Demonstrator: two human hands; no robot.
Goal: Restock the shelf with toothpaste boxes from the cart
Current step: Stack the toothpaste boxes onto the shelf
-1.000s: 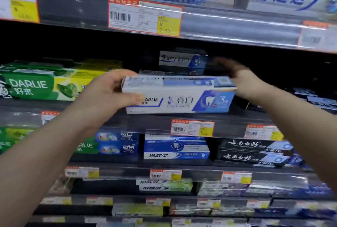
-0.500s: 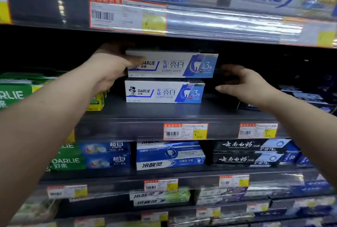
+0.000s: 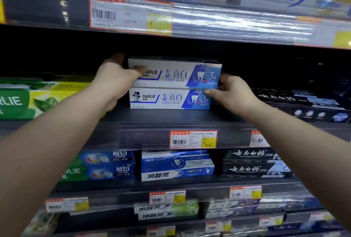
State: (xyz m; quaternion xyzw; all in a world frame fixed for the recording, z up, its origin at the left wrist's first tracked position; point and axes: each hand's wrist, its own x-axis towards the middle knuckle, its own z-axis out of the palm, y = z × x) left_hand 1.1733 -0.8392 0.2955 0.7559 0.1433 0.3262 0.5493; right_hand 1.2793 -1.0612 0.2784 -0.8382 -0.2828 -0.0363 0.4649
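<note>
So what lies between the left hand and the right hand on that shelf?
In the head view, two stacked Darlie boxes fill the stretch: the upper box, gripped at its ends by the left hand and right hand, sits on the lower box.

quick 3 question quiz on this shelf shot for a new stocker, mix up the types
1. True or false: the top Darlie box lies directly on the lower Darlie box.
2. Which boxes stand to the right of this stack on the same shelf? A. green ones B. black boxes C. yellow ones
3. Fill in: the left hand grips the top Darlie box at its ___ end, while the right hand holds the other end.

Key: 1 true; 2 B; 3 left.
</note>
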